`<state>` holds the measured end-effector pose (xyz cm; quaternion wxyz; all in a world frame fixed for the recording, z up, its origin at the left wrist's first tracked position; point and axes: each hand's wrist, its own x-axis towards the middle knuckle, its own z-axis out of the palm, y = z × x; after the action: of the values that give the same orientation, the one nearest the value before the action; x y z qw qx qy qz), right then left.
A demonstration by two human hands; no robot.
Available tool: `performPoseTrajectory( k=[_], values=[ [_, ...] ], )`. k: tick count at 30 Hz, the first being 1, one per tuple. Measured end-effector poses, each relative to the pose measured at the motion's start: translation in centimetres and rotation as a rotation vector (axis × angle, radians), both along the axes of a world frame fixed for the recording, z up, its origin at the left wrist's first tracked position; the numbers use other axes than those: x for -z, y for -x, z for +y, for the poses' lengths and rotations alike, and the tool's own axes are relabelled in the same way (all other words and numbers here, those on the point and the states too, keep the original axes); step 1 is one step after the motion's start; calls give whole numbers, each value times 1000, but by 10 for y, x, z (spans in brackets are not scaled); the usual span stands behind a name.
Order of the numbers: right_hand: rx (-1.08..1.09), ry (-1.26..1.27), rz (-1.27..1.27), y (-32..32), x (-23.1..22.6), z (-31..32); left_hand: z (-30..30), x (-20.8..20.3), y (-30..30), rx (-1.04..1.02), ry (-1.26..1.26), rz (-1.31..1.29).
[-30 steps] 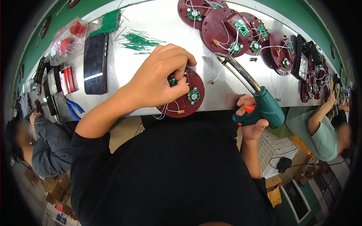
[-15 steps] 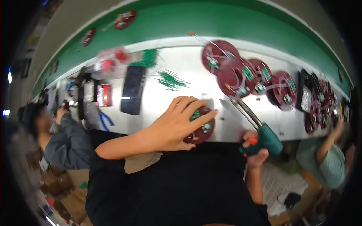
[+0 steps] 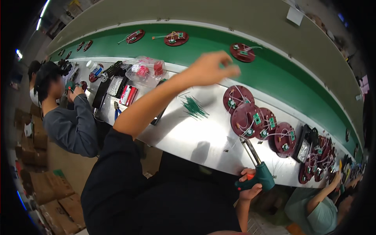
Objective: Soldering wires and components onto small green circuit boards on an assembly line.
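Observation:
My right hand [image 3: 250,184], at the table's front edge, grips a green pistol-shaped soldering gun [image 3: 264,177] with a red trigger. Its metal barrel points up and away, the tip close to a dark red round disc [image 3: 244,119] with small green boards and pale wires. My left hand [image 3: 215,68], a little blurred, is stretched out toward the green belt with its fingers partly curled and apart. Nothing shows in it. Just beyond the fingertips another red disc [image 3: 243,52] with wires lies on the belt. Several green wires [image 3: 194,107] lie loose in the middle of the table.
More discs [image 3: 285,140] overlap on the right, beside a black tray [image 3: 303,145]. The green belt [image 3: 211,43] carries several discs. Left of my arm are a plastic bag [image 3: 147,74] with red spools, a red-and-white box [image 3: 128,95] and blue-handled pliers [image 3: 117,111]. Co-workers sit on both sides.
My left hand has left the disc at the table's front edge and swung far forward to the belt; no disc lies at that edge now. My right hand keeps the soldering gun. The view has tilted.

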<state>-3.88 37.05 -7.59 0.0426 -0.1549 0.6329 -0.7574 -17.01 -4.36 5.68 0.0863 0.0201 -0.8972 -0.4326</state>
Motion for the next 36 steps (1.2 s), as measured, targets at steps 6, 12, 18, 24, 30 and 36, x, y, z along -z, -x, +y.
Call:
performPoseTrajectory(
  k=[6, 12, 18, 24, 30, 36],
  values=[
    [-21, 85, 22, 4, 12, 9, 72, -60, -117, 1384, -21, -792],
    [-27, 59, -44, 1, 3, 8, 105, -2, -172, 1569, -349, -545],
    [-79, 70, -21, 3, 5, 7, 125, 28, -180, 1611, -888, -487],
    [-103, 100, -32, 2, 1, 7, 144, 40, -188, 1529, -1139, -351],
    [-61, 115, -76, 3, 1, 5, 163, 29, -175, 1508, -1227, -70],
    [-30, 88, -64, 7, 2, 7, 207, 9, -167, 1168, -1352, 316]
  ],
)
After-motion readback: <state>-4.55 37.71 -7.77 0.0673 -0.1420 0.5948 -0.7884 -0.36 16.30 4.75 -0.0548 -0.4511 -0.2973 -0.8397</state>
